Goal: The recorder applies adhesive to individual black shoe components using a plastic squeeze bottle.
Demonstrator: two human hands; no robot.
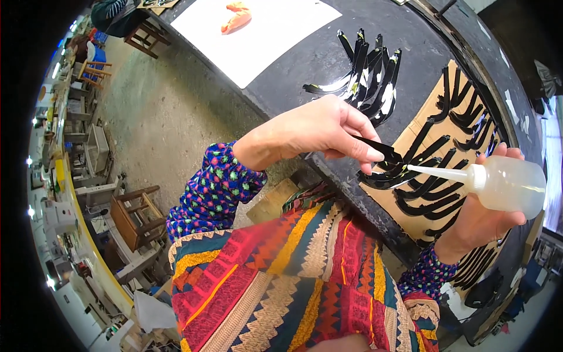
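Between the thumb and fingers of my left hand [328, 130] is a thin black strip [384, 151], held over the near edge of the cardboard. My right hand [478, 222] grips a cloudy white squeeze bottle [515, 186] lying on its side in the palm. Its long thin nozzle [443, 172] points left, with the tip at or very close to the strip's end. Below, several curved black strips [437, 205] lie in rows on a brown cardboard sheet [384, 200]. A loose pile of glossy black strips [372, 73] sits farther off on the table.
The dark table [287, 70] runs diagonally, its near edge close to my body. A white sheet [275, 29] with a crumpled orange thing [236, 17] lies at the far left. Wooden stools [138, 217] and cluttered benches line the floor at left. Another person [111, 17] sits far left.
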